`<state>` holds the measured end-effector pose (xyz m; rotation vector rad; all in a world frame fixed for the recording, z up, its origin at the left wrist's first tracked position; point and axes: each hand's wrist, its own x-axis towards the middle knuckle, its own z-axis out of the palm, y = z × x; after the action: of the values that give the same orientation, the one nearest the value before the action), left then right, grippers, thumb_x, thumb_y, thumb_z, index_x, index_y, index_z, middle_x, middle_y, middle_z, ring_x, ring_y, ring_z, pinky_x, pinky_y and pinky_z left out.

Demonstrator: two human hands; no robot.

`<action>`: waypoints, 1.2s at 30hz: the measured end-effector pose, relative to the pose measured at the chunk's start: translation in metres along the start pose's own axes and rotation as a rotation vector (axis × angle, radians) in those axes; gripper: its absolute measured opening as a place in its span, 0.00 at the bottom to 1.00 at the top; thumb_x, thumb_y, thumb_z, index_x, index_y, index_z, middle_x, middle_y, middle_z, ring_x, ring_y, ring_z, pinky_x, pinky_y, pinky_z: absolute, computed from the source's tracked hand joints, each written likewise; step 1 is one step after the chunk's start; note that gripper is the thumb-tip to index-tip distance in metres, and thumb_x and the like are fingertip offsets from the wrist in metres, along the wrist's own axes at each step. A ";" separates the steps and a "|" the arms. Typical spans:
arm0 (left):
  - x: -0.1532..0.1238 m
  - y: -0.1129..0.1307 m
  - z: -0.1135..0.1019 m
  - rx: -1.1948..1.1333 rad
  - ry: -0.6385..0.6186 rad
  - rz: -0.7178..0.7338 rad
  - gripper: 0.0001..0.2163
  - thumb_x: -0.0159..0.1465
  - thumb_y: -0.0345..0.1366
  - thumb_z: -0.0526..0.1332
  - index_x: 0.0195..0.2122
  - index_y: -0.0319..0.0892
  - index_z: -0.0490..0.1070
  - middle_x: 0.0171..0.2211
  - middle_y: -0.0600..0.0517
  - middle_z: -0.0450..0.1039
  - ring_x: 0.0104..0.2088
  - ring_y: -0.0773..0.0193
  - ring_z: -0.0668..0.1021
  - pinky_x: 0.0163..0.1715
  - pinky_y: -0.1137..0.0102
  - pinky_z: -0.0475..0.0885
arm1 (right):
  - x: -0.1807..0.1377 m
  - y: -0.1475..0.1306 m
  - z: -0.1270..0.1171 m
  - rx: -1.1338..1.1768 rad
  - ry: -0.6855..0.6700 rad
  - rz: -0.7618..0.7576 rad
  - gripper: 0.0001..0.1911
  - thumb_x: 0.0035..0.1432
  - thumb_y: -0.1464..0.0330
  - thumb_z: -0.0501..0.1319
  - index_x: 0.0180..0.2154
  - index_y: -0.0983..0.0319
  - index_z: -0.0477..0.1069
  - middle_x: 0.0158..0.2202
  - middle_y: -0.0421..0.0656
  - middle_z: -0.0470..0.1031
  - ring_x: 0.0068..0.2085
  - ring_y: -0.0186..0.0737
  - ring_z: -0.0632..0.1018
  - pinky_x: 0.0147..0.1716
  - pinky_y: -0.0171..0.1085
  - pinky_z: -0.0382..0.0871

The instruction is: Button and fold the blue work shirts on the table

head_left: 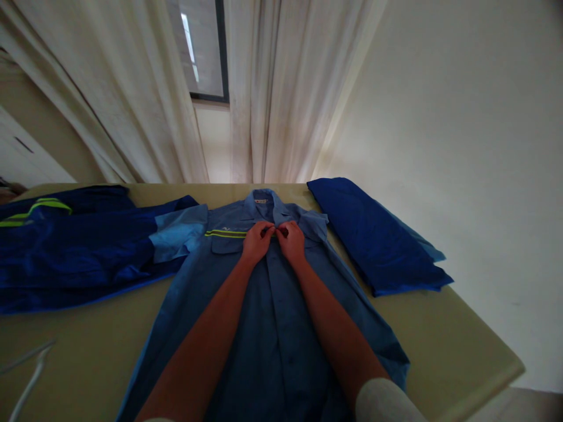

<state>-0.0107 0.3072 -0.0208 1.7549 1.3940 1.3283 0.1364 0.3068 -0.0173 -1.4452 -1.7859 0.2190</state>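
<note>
Mid-blue cloth work shirt [272, 328], yellow chest stripe: flat on olive bench [88, 351], long axis running away from the person, collar [264, 202] farthest. Left hand [257, 240] and right hand [291, 239], equally near, each grip pinched on the placket [273, 275] just below collar.

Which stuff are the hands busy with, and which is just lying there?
Busy with: blue work shirt, pinched at its front by the left hand and right hand.
Just lying about: heap of dark blue clothes with yellow stripes, folded dark blue cloth, pale hanger, all on the table.
</note>
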 end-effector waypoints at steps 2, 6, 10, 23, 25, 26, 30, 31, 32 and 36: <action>0.001 0.000 0.000 -0.006 -0.022 0.019 0.12 0.68 0.28 0.57 0.45 0.43 0.80 0.47 0.48 0.81 0.48 0.59 0.81 0.53 0.65 0.75 | 0.000 0.002 0.001 0.008 0.020 -0.001 0.10 0.70 0.63 0.58 0.37 0.60 0.75 0.38 0.46 0.77 0.39 0.43 0.77 0.41 0.38 0.71; 0.001 0.002 -0.001 0.033 -0.049 0.010 0.18 0.68 0.24 0.54 0.48 0.45 0.81 0.49 0.48 0.80 0.49 0.61 0.81 0.56 0.65 0.74 | 0.001 0.004 0.001 0.096 0.075 0.014 0.14 0.73 0.65 0.51 0.44 0.61 0.75 0.43 0.48 0.80 0.44 0.44 0.80 0.47 0.40 0.72; -0.001 0.005 -0.001 0.092 -0.055 -0.011 0.13 0.64 0.32 0.66 0.50 0.45 0.80 0.48 0.48 0.78 0.36 0.62 0.79 0.44 0.66 0.78 | 0.001 0.005 0.002 0.189 0.068 0.056 0.16 0.73 0.62 0.52 0.52 0.61 0.74 0.47 0.49 0.82 0.47 0.44 0.82 0.50 0.40 0.73; -0.005 0.008 -0.002 0.098 -0.089 -0.010 0.22 0.60 0.25 0.59 0.55 0.44 0.77 0.52 0.48 0.78 0.40 0.61 0.80 0.48 0.64 0.77 | 0.003 0.021 0.011 0.363 0.121 0.143 0.22 0.64 0.59 0.60 0.55 0.63 0.75 0.40 0.48 0.81 0.37 0.45 0.81 0.42 0.42 0.77; -0.004 0.006 -0.002 0.083 -0.077 -0.019 0.23 0.60 0.22 0.56 0.54 0.44 0.77 0.52 0.48 0.79 0.42 0.60 0.80 0.51 0.63 0.76 | 0.005 0.023 0.008 0.413 0.189 0.196 0.22 0.64 0.59 0.59 0.54 0.64 0.75 0.41 0.49 0.81 0.38 0.45 0.80 0.43 0.43 0.76; -0.003 0.005 -0.002 0.086 -0.072 -0.015 0.23 0.60 0.21 0.56 0.54 0.43 0.77 0.52 0.48 0.79 0.44 0.60 0.80 0.53 0.62 0.76 | 0.005 0.025 0.007 0.444 0.217 0.223 0.23 0.64 0.59 0.59 0.54 0.65 0.75 0.41 0.49 0.81 0.39 0.45 0.80 0.43 0.43 0.76; -0.002 0.005 -0.002 0.140 -0.080 0.011 0.22 0.61 0.20 0.55 0.53 0.42 0.77 0.52 0.48 0.79 0.46 0.60 0.81 0.54 0.64 0.75 | 0.007 0.029 0.003 0.562 0.274 0.291 0.24 0.63 0.57 0.60 0.54 0.66 0.74 0.42 0.50 0.81 0.40 0.46 0.80 0.44 0.44 0.76; -0.002 0.006 -0.003 0.153 -0.090 0.008 0.22 0.61 0.21 0.56 0.53 0.43 0.77 0.52 0.48 0.78 0.45 0.61 0.81 0.52 0.64 0.76 | 0.008 0.030 0.002 0.581 0.281 0.297 0.24 0.63 0.58 0.60 0.54 0.66 0.74 0.42 0.50 0.81 0.40 0.46 0.80 0.45 0.44 0.76; -0.003 0.007 -0.003 0.169 -0.097 0.004 0.22 0.61 0.21 0.57 0.54 0.43 0.77 0.52 0.48 0.78 0.44 0.61 0.81 0.50 0.65 0.76 | 0.008 0.031 0.002 0.595 0.287 0.302 0.24 0.63 0.58 0.61 0.54 0.66 0.74 0.42 0.50 0.82 0.41 0.46 0.80 0.46 0.44 0.76; -0.007 0.011 -0.002 0.356 -0.081 0.039 0.18 0.63 0.28 0.62 0.54 0.41 0.77 0.53 0.44 0.78 0.50 0.54 0.79 0.55 0.60 0.74 | 0.009 0.033 0.003 0.616 0.292 0.320 0.25 0.62 0.57 0.61 0.54 0.66 0.74 0.43 0.50 0.82 0.42 0.47 0.81 0.47 0.45 0.76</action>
<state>-0.0084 0.2970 -0.0134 2.0471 1.6344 1.0620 0.1584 0.3266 -0.0344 -1.2194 -1.1074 0.6291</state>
